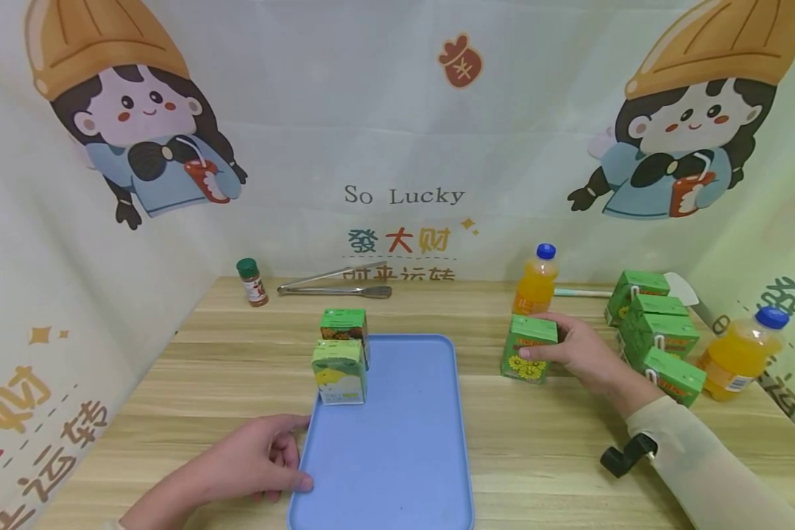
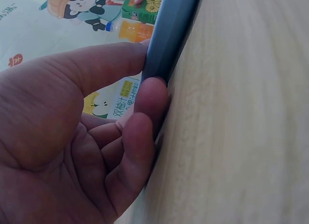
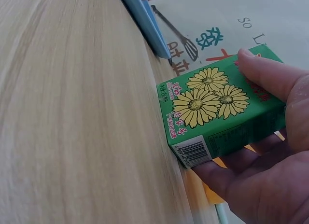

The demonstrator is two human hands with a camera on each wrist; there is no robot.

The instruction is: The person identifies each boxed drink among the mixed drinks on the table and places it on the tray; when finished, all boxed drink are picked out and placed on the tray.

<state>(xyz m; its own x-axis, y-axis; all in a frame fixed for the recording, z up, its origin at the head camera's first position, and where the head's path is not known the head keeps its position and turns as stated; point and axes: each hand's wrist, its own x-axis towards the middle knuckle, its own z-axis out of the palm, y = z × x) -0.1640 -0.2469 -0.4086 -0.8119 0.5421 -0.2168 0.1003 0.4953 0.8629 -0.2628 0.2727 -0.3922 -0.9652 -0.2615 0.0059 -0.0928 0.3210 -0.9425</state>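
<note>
My left hand (image 1: 248, 460) holds the left rim of a blue tray (image 1: 404, 442), its thumb and fingers at the edge and some fingers curled. In the left wrist view, fingertips (image 2: 152, 98) press against the tray's side near the wood. My right hand (image 1: 586, 361) grips a green drink carton (image 1: 530, 366) with yellow flowers, right of the tray. The right wrist view shows the thumb over the front of this carton (image 3: 212, 105) and fingers behind it. Two cartons, one yellow-green (image 1: 340, 375) and one darker green (image 1: 344, 318), stand at the tray's far left corner.
Several green cartons (image 1: 665, 335) cluster at the right, beside an orange drink bottle (image 1: 735, 361). Another orange bottle (image 1: 536, 283) stands behind my right hand. Tongs (image 1: 334, 291), a spice jar (image 1: 252, 283) and a white spatula (image 1: 681, 288) lie or stand along the back.
</note>
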